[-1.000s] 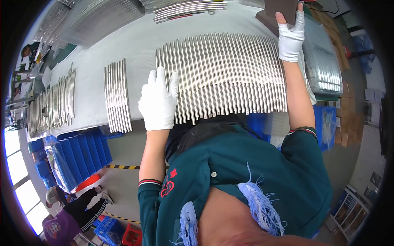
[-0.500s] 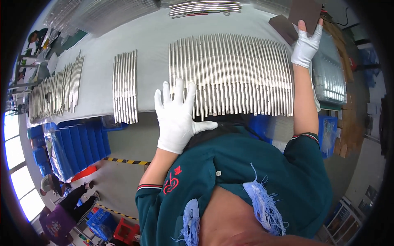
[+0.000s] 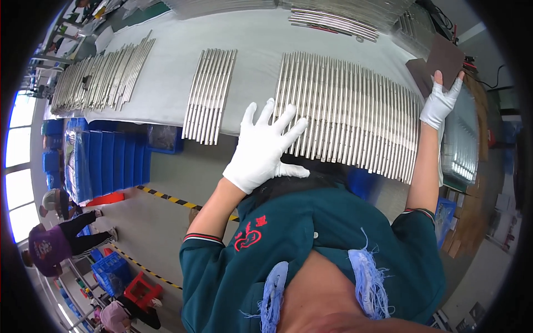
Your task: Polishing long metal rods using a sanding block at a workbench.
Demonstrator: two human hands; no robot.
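Observation:
A wide row of slim silver metal rods (image 3: pixel 350 111) lies side by side on the white-covered table in front of me. My left hand (image 3: pixel 264 145), in a white glove, is open with fingers spread at the row's left front corner. Its fingertips reach over the nearest rods; whether they touch is hard to tell. Far out to the right, my gloved right hand (image 3: pixel 440 105) grips a dark brown sandpaper-like sheet (image 3: pixel 445 57) by its near edge, two fingertips bare. A second brown sheet (image 3: pixel 417 76) lies just left of it on the table.
Left of the row lie a small group of rods (image 3: pixel 210 95) and a looser pile (image 3: pixel 105 77). More rods (image 3: pixel 333 23) rest at the back. Clear plastic trays (image 3: pixel 462 147) stand at right, blue bins (image 3: pixel 111 161) below left. People (image 3: pixel 50 250) are at lower left.
The whole view has turned, so the table and rods appear shifted right and slanted. Both hands keep much the same pose, the right still with the brown sheet. Another person shows at lower left.

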